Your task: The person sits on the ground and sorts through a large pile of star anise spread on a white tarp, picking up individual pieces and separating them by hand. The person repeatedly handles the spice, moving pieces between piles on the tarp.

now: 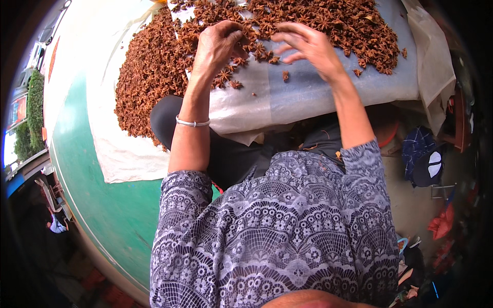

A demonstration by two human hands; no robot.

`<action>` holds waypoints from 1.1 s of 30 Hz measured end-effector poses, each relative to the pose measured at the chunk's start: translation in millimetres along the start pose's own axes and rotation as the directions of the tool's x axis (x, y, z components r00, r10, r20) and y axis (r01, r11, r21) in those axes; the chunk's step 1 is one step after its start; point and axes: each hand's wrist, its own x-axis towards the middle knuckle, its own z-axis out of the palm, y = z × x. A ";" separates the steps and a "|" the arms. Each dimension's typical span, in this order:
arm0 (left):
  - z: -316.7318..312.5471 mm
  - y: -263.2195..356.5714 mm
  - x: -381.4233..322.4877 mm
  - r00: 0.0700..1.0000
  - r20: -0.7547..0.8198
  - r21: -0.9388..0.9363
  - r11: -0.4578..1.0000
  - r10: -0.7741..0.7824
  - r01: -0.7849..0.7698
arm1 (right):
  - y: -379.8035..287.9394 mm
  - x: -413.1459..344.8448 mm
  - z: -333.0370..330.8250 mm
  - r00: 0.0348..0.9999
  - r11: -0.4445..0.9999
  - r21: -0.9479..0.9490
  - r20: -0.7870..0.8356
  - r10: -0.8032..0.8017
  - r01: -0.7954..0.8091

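Note:
My left hand (218, 41) is over the star anise at the near edge of the spread, its fingers curled downward. Whether a pod is pinched in them is hidden by the fingers. A silver-coloured bangle (192, 123) circles that forearm. Across from it my right hand (308, 48), a little blurred, is raised with the fingers spread and nothing seen in them. Brown star anise (369, 34) lies thickly on a translucent plastic sheet (308, 88). Between my hands and nearer to me are scattered pods, including a broken-looking piece (285, 76).
A large heap of star anise (142, 77) covers a white sheet (127, 165) on the left, beside my dark-trousered knee (165, 109). Green floor (108, 208) extends beyond it. At right are a dark blue checked cloth item (418, 144) and a red plastic bag (442, 222).

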 end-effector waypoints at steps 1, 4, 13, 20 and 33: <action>1.4 -5.8 1.9 1.000 -0.002 -0.110 0.994 0.004 -0.004 | 3.3 13.1 16.0 1.000 1.000 0.027 -0.004 0.014 -0.014; 8.5 -16.2 2.1 0.986 -0.036 -0.003 0.987 0.160 -0.160 | 10.0 44.8 50.6 0.996 0.995 -0.063 0.032 0.081 -0.078; 0.9 -22.7 4.4 0.775 -0.081 0.770 0.533 0.626 -0.350 | 28.6 80.4 38.3 0.975 0.992 -0.122 0.217 0.050 -0.024; -44.1 -31.6 13.5 0.866 -0.356 0.463 0.871 0.352 -0.164 | 8.6 48.7 6.8 0.914 0.744 -0.584 -0.009 -0.406 0.325; 3.9 0.6 -12.3 0.944 0.223 -0.020 0.970 0.241 -0.243 | 52.0 -9.8 22.3 0.921 0.558 -0.805 -0.038 -0.387 0.201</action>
